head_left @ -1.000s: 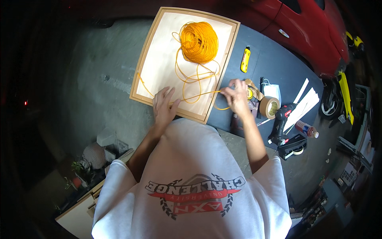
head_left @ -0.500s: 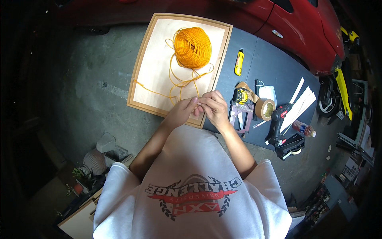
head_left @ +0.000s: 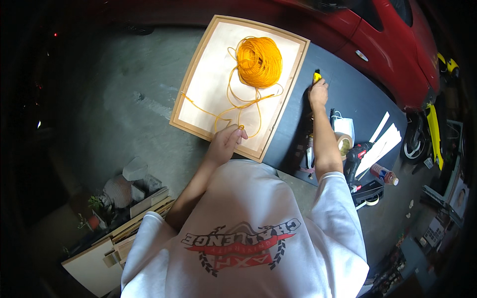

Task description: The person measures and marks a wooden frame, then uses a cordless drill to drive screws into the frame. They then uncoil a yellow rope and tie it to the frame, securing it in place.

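Left hand (head_left: pixel 226 143) pinches orange cord (head_left: pixel 260 62); right hand (head_left: pixel 319 93) at yellow cutter (head_left: pixel 318 77).
Shirt (head_left: pixel 238 198) front: printed lettering, red band, dark leaf sprays, upside down in this view; bottle (head_left: pixel 382 174) label too small to read. Dark worktop (head_left: pixel 343 84) right of the framed board (head_left: pixel 211 69) bears tape roll (head_left: pixel 340 137), drill (head_left: pixel 356 155), white strips (head_left: pixel 380 149); right forearm hides part of it. Red car (head_left: pixel 387 54) beyond. Cord ball on the board, ahead and right of left hand; loops trail toward its closed thumb and fingers. Right fingers cover cutter's near end; cannot tell whether gripped.
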Available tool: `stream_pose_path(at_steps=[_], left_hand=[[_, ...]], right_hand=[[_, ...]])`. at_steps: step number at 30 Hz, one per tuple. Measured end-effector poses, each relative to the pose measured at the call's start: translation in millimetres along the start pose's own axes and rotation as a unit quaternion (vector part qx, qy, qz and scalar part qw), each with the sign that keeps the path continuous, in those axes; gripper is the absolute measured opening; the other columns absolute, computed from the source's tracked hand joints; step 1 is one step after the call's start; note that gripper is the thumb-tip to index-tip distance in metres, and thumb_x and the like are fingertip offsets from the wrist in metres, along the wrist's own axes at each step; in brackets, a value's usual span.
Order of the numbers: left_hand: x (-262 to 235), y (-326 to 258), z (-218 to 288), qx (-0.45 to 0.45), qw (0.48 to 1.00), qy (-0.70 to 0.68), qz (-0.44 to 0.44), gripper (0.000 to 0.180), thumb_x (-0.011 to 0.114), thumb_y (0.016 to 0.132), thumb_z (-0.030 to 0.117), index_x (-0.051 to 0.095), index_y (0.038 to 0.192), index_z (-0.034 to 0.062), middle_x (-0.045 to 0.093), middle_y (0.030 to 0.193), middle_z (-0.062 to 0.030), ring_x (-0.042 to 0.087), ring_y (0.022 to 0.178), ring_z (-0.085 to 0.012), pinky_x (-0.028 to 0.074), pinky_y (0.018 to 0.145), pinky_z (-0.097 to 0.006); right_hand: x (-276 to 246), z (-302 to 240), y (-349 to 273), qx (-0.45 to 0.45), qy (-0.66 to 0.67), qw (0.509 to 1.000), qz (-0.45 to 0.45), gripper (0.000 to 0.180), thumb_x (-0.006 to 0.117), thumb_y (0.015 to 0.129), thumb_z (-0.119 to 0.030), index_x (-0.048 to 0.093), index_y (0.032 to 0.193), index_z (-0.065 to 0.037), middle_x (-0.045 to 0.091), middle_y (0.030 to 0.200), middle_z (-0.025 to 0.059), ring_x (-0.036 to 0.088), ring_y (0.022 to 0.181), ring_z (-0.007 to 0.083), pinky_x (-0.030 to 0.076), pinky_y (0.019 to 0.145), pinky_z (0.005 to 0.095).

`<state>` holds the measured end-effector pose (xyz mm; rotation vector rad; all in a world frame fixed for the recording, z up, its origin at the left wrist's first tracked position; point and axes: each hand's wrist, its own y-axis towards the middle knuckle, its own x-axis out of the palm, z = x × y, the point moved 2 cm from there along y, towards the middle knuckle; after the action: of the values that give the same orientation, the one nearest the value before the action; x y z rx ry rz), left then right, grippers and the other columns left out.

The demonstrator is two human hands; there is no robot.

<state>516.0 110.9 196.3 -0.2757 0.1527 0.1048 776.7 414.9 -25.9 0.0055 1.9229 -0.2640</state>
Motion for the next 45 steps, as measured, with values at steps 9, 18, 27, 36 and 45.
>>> stream_pose_path(at_steps=[9,18,27,36,45], left_hand=[[-26.4,-10.3,21.3,-0.009,0.992,0.114,0.047,0.028,0.047,0.107,0.018,0.064,0.092,0.0002,0.052,0.068,-0.0056,0.05,0.063,-0.0169,0.042,0.062,-0.033],[-53.4,-6.9,18.2,0.094,0.975,0.201,-0.005,0.026,0.05,0.105,0.019,0.065,0.093,0.0009,0.065,0.078,-0.0201,0.065,0.073,-0.036,0.048,0.068,-0.043],[-75.0,-18.6,20.8,0.161,0.945,0.273,-0.087,0.02,0.056,0.103,0.015,0.067,0.097,-0.0002,0.067,0.08,-0.0221,0.067,0.074,-0.041,0.05,0.067,-0.046],[-85.6,-30.5,10.4,0.226,0.917,0.309,-0.116,0.016,0.057,0.102,0.011,0.061,0.093,-0.0008,0.067,0.083,-0.0221,0.066,0.083,-0.0413,0.051,0.072,-0.05],[-79.9,-34.2,-3.5,0.327,0.892,0.309,-0.053,0.021,0.065,0.095,0.013,0.059,0.078,0.0031,0.062,0.07,-0.0157,0.061,0.065,-0.0337,0.049,0.061,-0.046]], right_hand=[[-60.6,1.0,-110.9,-0.015,0.617,0.771,-0.159,0.053,0.06,0.098,-0.005,0.04,0.146,-0.001,0.063,0.105,0.0071,0.064,0.088,0.0132,0.054,0.075,0.0282],[-133.0,-64.5,-339.5,-0.038,0.46,0.88,-0.114,0.027,0.051,0.109,-0.025,0.058,0.122,-0.001,0.066,0.083,0.0047,0.057,0.061,0.0071,0.043,0.051,0.0231],[-175.3,-113.8,-412.2,-0.219,0.075,0.972,0.035,0.046,0.069,0.095,-0.035,0.062,0.13,-0.006,0.053,0.085,0.012,0.059,0.076,0.0309,0.049,0.069,0.0427],[-169.4,-142.8,-432.4,-0.178,0.023,0.981,0.066,0.043,0.07,0.094,-0.032,0.063,0.128,-0.008,0.053,0.086,0.0115,0.06,0.078,0.0301,0.049,0.069,0.0421],[-146.6,-175.2,-417.9,-0.153,-0.004,0.988,0.002,0.037,0.063,0.099,-0.04,0.055,0.096,-0.005,0.063,0.079,0.0159,0.069,0.067,0.0351,0.055,0.055,0.0444]])
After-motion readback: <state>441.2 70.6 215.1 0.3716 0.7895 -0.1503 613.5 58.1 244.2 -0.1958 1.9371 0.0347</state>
